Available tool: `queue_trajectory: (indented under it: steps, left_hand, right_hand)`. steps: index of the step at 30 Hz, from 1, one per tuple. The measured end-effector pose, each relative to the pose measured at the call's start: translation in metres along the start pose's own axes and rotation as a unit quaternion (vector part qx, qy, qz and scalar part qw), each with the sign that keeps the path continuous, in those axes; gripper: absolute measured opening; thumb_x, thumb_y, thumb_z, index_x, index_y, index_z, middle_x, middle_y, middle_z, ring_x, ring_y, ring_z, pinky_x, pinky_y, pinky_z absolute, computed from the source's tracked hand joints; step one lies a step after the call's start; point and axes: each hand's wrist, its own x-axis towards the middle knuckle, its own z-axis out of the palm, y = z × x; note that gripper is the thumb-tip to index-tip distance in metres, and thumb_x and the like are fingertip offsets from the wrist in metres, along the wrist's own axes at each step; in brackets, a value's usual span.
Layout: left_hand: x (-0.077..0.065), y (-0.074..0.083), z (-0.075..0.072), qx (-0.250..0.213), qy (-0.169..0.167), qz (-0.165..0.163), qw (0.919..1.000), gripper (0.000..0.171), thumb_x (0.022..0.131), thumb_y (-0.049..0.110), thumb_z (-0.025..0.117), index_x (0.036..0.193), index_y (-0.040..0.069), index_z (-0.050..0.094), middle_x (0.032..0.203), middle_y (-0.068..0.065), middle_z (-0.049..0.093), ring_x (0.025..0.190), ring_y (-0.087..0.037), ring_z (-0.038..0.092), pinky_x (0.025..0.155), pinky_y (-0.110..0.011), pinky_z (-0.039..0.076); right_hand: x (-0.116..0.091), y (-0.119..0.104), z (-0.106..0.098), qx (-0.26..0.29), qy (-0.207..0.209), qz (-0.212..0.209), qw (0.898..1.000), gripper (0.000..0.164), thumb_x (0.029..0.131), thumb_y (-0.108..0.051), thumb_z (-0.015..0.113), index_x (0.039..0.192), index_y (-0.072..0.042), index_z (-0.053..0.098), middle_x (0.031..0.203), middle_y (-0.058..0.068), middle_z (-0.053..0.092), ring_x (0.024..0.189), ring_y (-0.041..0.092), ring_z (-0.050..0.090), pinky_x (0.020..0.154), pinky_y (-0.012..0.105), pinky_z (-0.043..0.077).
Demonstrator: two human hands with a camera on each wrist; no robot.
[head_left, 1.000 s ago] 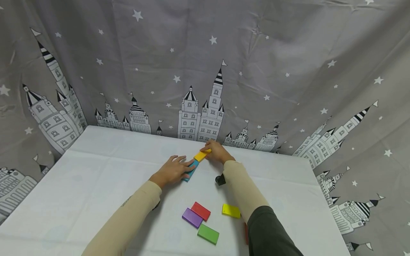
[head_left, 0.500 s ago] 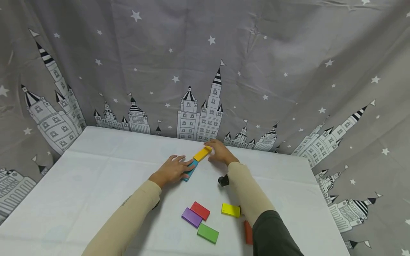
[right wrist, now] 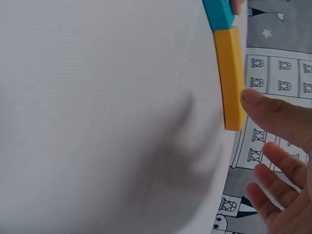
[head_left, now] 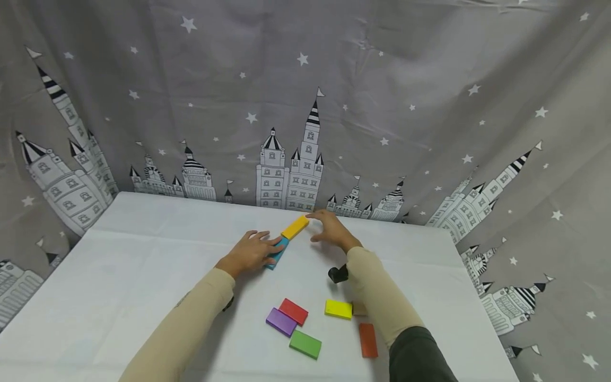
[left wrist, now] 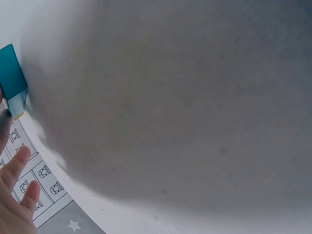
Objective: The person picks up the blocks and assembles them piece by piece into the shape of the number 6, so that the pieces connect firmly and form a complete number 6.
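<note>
My left hand [head_left: 249, 253] rests on a flat blue block [left wrist: 12, 70], its index finger and thumb lying across it. The other fingers are spread. End to end with the blue block, a yellow-orange block [head_left: 295, 227] runs toward the table's far edge. Just right of that block's far end is my right hand [head_left: 334, 231], holding nothing. In the right wrist view its thumb [right wrist: 273, 113] appears beside the orange block, and its other fingers are loosely bent and apart. Whether the thumb touches the block, I cannot tell.
Nearer on the white table [head_left: 119, 276] lie red [head_left: 293, 311], purple [head_left: 281, 322] and green [head_left: 305, 344] blocks. Farther right are a yellow block [head_left: 338, 309], a brown block [head_left: 359, 309] partly behind the right sleeve, and a rust-red block [head_left: 368, 340]. A grey castle-print curtain [head_left: 229, 79] hangs behind.
My right hand has let go of the yellow-orange block and drawn slightly right, with its fingers spreading. The left hand has stayed on the blue block. The head view has shifted slightly.
</note>
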Motion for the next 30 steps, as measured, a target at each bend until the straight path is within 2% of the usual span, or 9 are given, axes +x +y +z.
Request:
queue_trajectory:
  steps: [5,13,21,30]
  left_hand:
    - [0.0,-0.001,0.002,-0.007,0.007,0.002,0.9999,0.054,0.092,0.039,0.062,0.142,0.023,0.047,0.152,0.0,0.039,0.139,-0.035,0.033,0.112,-0.058,0.023]
    - [0.001,-0.002,0.004,-0.004,0.028,0.003,0.9996,0.054,0.092,0.038,0.062,0.142,0.023,0.049,0.151,-0.001,0.04,0.136,-0.036,0.037,0.11,-0.057,0.026]
    - [0.0,0.001,0.004,-0.009,0.031,0.004,0.9995,0.055,0.091,0.038,0.062,0.142,0.021,0.048,0.151,-0.002,0.04,0.133,-0.037,0.04,0.109,-0.058,0.028]
    - [0.002,0.0,0.005,-0.009,0.043,0.007,0.999,0.055,0.091,0.037,0.063,0.142,0.02,0.049,0.15,-0.002,0.041,0.131,-0.036,0.042,0.107,-0.058,0.03]
  right_hand:
    - [-0.015,0.003,-0.003,0.016,-0.002,0.005,1.0,0.063,0.077,-0.013,0.082,0.135,-0.014,0.057,0.142,0.012,0.046,0.137,0.031,0.035,0.114,0.046,0.028]
    - [-0.038,0.007,-0.006,0.054,-0.012,0.0,0.998,0.057,0.078,-0.012,0.081,0.131,-0.015,0.06,0.133,0.008,0.054,0.121,0.029,0.051,0.101,0.043,0.044]
    - [-0.061,0.014,-0.007,0.091,-0.018,0.001,0.996,0.053,0.079,-0.013,0.08,0.129,-0.015,0.062,0.132,0.007,0.056,0.119,0.03,0.053,0.1,0.045,0.044]
    - [-0.085,0.021,-0.008,0.109,-0.039,-0.005,0.993,0.052,0.08,-0.014,0.08,0.129,-0.013,0.062,0.127,0.01,0.06,0.115,0.029,0.053,0.101,0.047,0.043]
